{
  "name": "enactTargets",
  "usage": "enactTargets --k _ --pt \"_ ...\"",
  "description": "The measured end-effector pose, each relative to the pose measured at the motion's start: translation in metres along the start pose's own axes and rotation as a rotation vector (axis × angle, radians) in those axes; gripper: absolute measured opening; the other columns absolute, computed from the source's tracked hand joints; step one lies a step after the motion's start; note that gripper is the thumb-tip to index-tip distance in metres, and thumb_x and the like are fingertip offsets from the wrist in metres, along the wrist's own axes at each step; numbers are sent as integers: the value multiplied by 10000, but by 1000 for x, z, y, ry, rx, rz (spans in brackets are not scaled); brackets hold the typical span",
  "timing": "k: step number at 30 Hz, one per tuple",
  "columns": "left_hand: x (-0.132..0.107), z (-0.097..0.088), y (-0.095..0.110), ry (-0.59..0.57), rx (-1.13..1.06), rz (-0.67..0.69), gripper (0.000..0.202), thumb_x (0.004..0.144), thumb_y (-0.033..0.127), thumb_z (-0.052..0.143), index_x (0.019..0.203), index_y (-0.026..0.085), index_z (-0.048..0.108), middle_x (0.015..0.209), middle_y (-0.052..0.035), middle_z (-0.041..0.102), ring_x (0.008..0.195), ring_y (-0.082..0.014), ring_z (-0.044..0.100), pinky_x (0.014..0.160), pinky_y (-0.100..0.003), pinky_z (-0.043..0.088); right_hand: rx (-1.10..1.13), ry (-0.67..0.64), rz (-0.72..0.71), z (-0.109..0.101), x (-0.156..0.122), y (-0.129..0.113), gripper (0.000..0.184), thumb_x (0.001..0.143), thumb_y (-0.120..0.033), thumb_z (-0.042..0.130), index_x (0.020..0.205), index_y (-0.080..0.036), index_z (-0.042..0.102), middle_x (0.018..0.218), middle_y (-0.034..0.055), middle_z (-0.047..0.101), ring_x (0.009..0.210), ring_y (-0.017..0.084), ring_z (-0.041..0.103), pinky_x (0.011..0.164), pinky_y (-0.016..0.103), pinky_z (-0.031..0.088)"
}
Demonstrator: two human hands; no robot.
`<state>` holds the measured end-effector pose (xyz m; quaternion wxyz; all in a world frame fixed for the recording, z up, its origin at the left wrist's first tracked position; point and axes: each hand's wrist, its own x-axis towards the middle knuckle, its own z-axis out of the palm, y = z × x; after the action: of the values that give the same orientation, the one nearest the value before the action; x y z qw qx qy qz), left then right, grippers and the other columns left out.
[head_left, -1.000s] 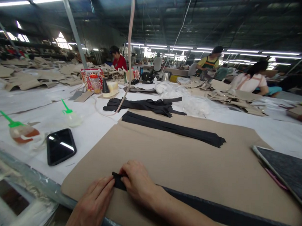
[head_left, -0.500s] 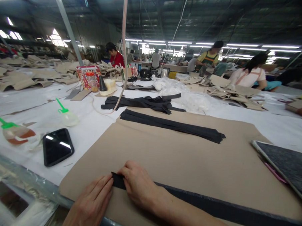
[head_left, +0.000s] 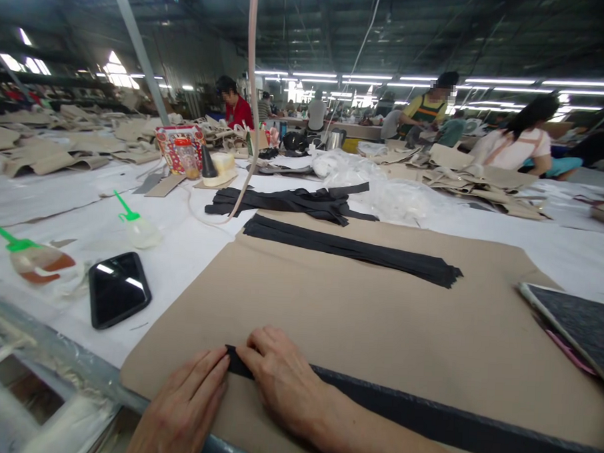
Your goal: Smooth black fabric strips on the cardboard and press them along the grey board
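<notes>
A long black strip [head_left: 424,412] lies along the near side of a tan sheet [head_left: 328,314], running from my hands to the right edge of view. At the strip's left end, my left hand [head_left: 181,405] lies with fingers stretched out side by side, the tips touching the strip. My right hand [head_left: 285,386] is bent over the strip just to the right, its thumb and fingers closed on it. Its palm side is hidden, and the forearm covers part of the strip. Farther up the sheet rests a bundle of black strips [head_left: 351,249].
A second heap of black strips [head_left: 288,202] lies behind the sheet, under a hanging hose [head_left: 253,84]. To the left are a phone [head_left: 119,290] and two green-nozzled bottles [head_left: 40,262] [head_left: 139,229]. A grey board [head_left: 578,319] sits at right. Co-workers [head_left: 520,139] are farther back.
The view has shifted slightly, so the scene sits a little differently. My right fingers have flattened a bit onto the strip; my left hand stays at its end.
</notes>
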<state>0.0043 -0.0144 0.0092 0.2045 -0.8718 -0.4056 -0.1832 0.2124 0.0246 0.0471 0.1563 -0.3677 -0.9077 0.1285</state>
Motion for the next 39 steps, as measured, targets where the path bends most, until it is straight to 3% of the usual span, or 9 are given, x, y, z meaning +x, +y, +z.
enactTargets --k 7,15,24,28,34,39 --pt "0 -2 1 8 -59 -35 359 898 247 448 1227 144 545 1225 -73 606 1155 -184 536 982 -284 443 -71 -29 -20 -1 3 -3 212 926 -122 443 1109 -190 527 981 49 534 875 189 443 805 324 389" --pt "-6 3 3 -3 -191 -249 347 903 297 464 1235 229 534 1258 -67 538 1140 -169 545 956 -272 484 -98 -52 -28 -3 6 -7 312 901 -127 452 1201 -208 469 999 51 529 882 216 425 788 364 378" --pt "-2 -1 3 -43 -201 -228 381 899 275 461 1275 232 499 1308 -56 529 1190 -177 517 992 -283 458 -84 -92 5 -8 8 -9 346 882 -119 440 1210 -225 463 1032 66 529 923 229 444 809 385 389" --pt "-1 -1 0 -34 -149 -155 401 887 243 469 1287 221 490 1344 -43 523 1238 -178 476 1010 -286 430 -93 -33 24 -6 5 -6 373 894 -103 398 1256 -193 406 1051 78 539 948 229 458 866 401 384" --pt "4 -2 -7 -48 -114 -43 365 876 250 475 1234 204 532 1287 -39 582 1205 -165 505 973 -272 440 -105 -20 13 -9 -7 7 158 908 -77 402 980 -180 497 946 49 539 857 183 473 818 305 401" --pt "5 -4 -7 -64 -139 -77 368 886 253 453 1248 226 512 1263 -22 594 1181 -152 516 971 -276 442 -151 -51 -100 -18 -16 16 94 920 -105 446 903 -166 515 896 40 536 813 167 471 752 262 399"
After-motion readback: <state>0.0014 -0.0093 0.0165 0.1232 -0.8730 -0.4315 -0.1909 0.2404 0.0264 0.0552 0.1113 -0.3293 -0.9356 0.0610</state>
